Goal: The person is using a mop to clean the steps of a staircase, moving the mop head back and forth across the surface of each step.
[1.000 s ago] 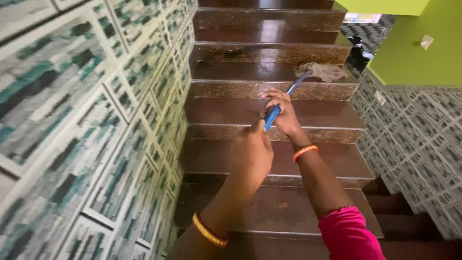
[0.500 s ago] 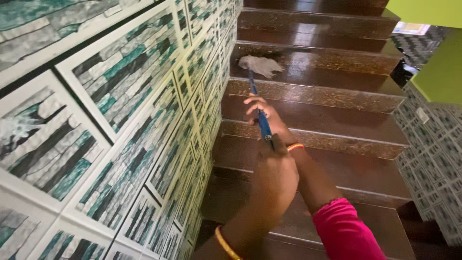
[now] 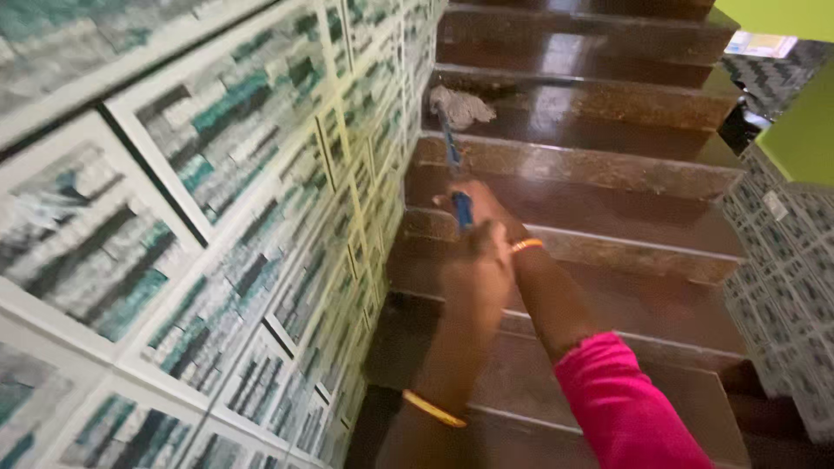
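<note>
Both hands, the left hand (image 3: pixel 476 276) nearer and the right hand (image 3: pixel 486 207) half hidden behind it, close around the blue mop handle (image 3: pixel 458 191), whose blurred grey rag head (image 3: pixel 460 106) rests on a dark brown polished stair tread (image 3: pixel 608 130) beside the teal tiled wall (image 3: pixel 217 217).

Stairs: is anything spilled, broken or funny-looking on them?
Nothing stands out. The brown stairs look whole and shiny, with no spill that shows. Both hands, left and right, hold a blue-handled mop, its grey head lying on a step by the tiled wall. The picture is a little blurry, so small marks could hide.
</note>
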